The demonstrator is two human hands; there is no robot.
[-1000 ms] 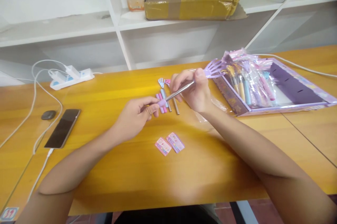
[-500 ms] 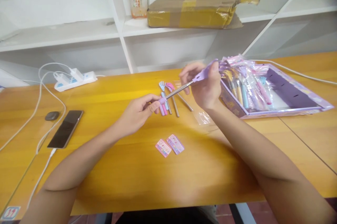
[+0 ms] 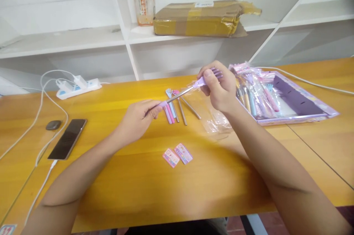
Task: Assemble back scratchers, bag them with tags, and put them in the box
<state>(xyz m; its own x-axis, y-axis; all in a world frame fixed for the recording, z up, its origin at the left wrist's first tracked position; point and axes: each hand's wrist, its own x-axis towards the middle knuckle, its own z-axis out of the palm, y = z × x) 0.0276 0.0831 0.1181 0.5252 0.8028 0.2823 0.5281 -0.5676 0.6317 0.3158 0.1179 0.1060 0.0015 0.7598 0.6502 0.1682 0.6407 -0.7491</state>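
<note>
Both hands hold one purple telescopic back scratcher (image 3: 181, 94) above the yellow table (image 3: 132, 176). My left hand (image 3: 138, 117) pinches its purple handle end. My right hand (image 3: 218, 87) is closed round the claw-shaped head, so the metal rod stretches between them. Under the rod lie a few more small scratchers (image 3: 175, 108) with blue and pink heads. A clear plastic wrapper (image 3: 217, 124) lies below my right wrist.
A purple box (image 3: 298, 104) with several wrapped scratchers stands at the right. Two small pink cards (image 3: 177, 155) lie near the middle. A phone (image 3: 67, 139), a dark small case (image 3: 53, 125) and a power strip (image 3: 79, 85) with cables sit at the left. Shelves behind carry a taped parcel (image 3: 203, 17) and a bottle (image 3: 143, 3).
My right hand has slid from the rod up onto the claw head and now covers it. The rod between my hands looks longer.
</note>
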